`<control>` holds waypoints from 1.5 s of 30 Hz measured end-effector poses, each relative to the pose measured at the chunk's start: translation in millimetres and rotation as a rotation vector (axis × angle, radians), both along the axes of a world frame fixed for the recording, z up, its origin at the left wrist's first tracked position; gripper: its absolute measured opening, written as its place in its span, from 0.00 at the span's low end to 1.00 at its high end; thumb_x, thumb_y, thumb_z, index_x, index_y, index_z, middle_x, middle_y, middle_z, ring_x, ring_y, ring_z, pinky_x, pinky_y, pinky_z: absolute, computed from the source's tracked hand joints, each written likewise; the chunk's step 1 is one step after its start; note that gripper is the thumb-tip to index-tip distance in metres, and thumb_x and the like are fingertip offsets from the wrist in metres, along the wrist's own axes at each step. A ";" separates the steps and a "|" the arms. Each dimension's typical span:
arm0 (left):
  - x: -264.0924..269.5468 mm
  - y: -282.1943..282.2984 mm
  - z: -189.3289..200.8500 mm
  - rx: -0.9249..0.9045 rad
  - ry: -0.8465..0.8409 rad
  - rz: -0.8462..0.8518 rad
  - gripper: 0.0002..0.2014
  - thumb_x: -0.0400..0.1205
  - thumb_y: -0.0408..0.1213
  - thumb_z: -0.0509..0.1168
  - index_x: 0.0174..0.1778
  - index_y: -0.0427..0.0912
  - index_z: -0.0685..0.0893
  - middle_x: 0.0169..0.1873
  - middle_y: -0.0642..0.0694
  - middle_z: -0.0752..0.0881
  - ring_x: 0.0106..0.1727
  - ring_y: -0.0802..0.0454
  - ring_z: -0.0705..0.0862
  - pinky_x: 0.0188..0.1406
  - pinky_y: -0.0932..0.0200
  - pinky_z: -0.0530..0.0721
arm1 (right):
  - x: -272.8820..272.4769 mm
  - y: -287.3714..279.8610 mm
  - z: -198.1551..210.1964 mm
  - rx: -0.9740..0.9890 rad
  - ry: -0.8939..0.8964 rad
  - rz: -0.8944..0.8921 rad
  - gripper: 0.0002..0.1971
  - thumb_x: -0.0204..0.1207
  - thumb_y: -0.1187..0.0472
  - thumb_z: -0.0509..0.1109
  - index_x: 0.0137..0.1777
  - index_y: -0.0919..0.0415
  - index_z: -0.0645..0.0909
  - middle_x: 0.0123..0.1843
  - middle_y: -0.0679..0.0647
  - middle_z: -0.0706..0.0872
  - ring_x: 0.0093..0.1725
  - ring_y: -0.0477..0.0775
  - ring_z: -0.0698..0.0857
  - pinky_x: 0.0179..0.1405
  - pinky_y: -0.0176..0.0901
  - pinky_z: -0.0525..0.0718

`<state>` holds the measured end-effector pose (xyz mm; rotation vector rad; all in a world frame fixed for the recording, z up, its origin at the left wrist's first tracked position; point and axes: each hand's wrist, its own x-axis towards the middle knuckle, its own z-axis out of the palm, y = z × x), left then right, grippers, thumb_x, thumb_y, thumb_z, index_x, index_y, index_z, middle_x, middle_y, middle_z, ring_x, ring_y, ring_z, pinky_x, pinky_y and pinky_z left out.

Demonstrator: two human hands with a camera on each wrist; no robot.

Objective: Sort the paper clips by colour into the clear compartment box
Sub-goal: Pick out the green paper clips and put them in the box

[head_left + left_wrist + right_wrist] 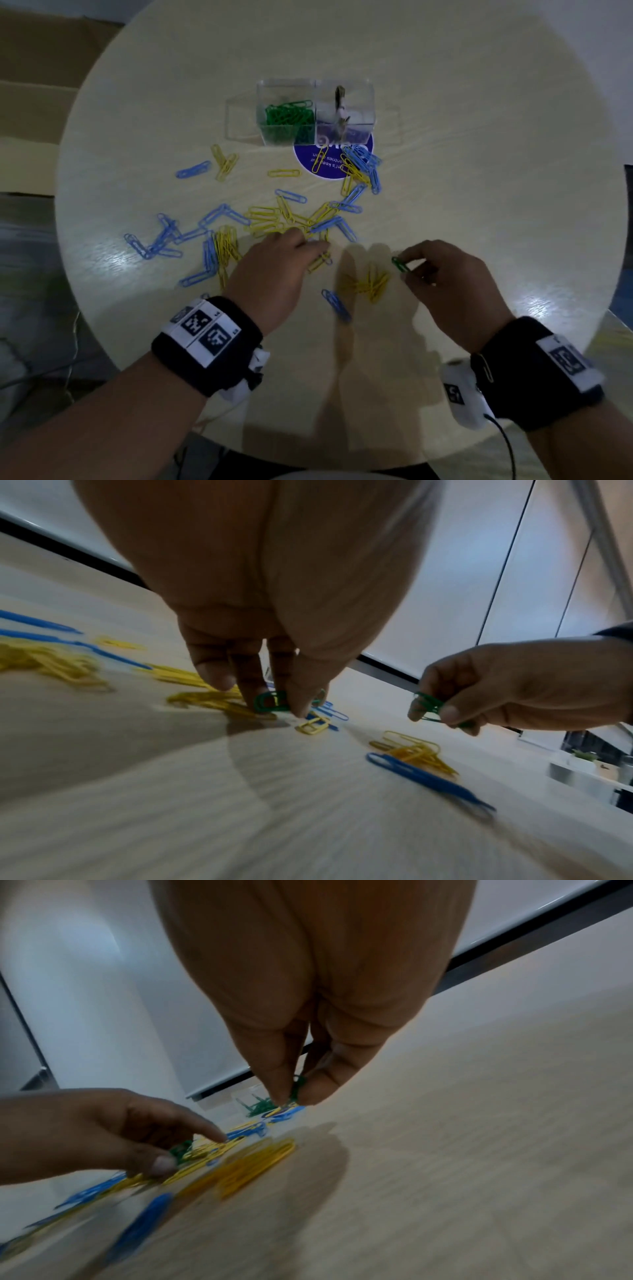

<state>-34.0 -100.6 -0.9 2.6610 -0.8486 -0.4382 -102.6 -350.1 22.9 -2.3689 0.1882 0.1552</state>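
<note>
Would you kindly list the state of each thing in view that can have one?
Box: open, upright; left compartment holds green clips, right one no sorted clips.
Green clips in box: piled, sorted.
Blue clips: loose on table.
Yellow clips: loose on table.
Left hand: pinching a green clip at the table.
Right hand: pinching green clips, raised.

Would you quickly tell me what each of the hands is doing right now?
Left hand: pinching a green paper clip at the table.
Right hand: holding a few green clips above the table.
</note>
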 end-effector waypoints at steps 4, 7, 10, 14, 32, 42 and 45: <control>-15.9 8.4 3.5 0.003 0.000 -0.044 0.26 0.76 0.30 0.64 0.69 0.56 0.79 0.44 0.46 0.76 0.44 0.40 0.79 0.38 0.44 0.81 | -21.1 15.2 -6.3 0.018 -0.020 0.185 0.17 0.67 0.70 0.74 0.53 0.52 0.83 0.56 0.45 0.87 0.42 0.41 0.82 0.47 0.34 0.81; -41.1 9.5 9.9 0.068 0.003 -0.101 0.27 0.74 0.32 0.56 0.67 0.58 0.80 0.43 0.47 0.75 0.41 0.41 0.78 0.33 0.49 0.78 | -30.4 23.0 -17.0 0.023 0.062 0.306 0.16 0.66 0.69 0.73 0.48 0.47 0.81 0.71 0.42 0.80 0.65 0.46 0.82 0.59 0.36 0.80; -53.4 15.5 11.5 0.114 0.065 -0.080 0.32 0.71 0.33 0.51 0.70 0.62 0.77 0.42 0.49 0.73 0.39 0.44 0.76 0.32 0.51 0.74 | -29.5 26.8 -22.8 0.002 0.133 0.340 0.14 0.65 0.69 0.69 0.42 0.46 0.78 0.81 0.41 0.67 0.74 0.44 0.75 0.59 0.44 0.82; -56.1 29.7 13.0 0.036 0.130 -0.033 0.32 0.72 0.29 0.58 0.69 0.64 0.78 0.43 0.49 0.73 0.42 0.44 0.77 0.34 0.51 0.75 | -21.6 23.4 -18.6 0.012 0.114 0.272 0.16 0.63 0.70 0.72 0.37 0.46 0.78 0.83 0.40 0.62 0.58 0.30 0.83 0.46 0.32 0.79; -21.5 37.8 20.9 -0.047 0.022 0.174 0.35 0.74 0.25 0.58 0.77 0.58 0.70 0.48 0.45 0.73 0.46 0.40 0.79 0.45 0.44 0.82 | -0.8 21.5 -7.0 0.082 0.153 0.320 0.15 0.64 0.73 0.73 0.37 0.49 0.82 0.78 0.45 0.71 0.37 0.26 0.81 0.37 0.27 0.77; 3.6 85.3 0.6 -0.054 0.062 0.480 0.28 0.74 0.23 0.63 0.71 0.43 0.76 0.56 0.37 0.77 0.59 0.33 0.79 0.59 0.44 0.80 | 67.5 50.3 -23.6 -0.007 0.171 0.262 0.14 0.63 0.71 0.72 0.34 0.49 0.79 0.82 0.49 0.66 0.62 0.40 0.84 0.38 0.13 0.67; 5.3 80.9 1.8 -0.175 0.091 0.434 0.26 0.79 0.25 0.62 0.73 0.47 0.76 0.53 0.44 0.75 0.55 0.41 0.79 0.58 0.50 0.78 | 59.6 57.4 -21.5 0.050 0.177 0.292 0.16 0.62 0.74 0.72 0.34 0.49 0.79 0.81 0.44 0.67 0.35 0.34 0.85 0.35 0.19 0.72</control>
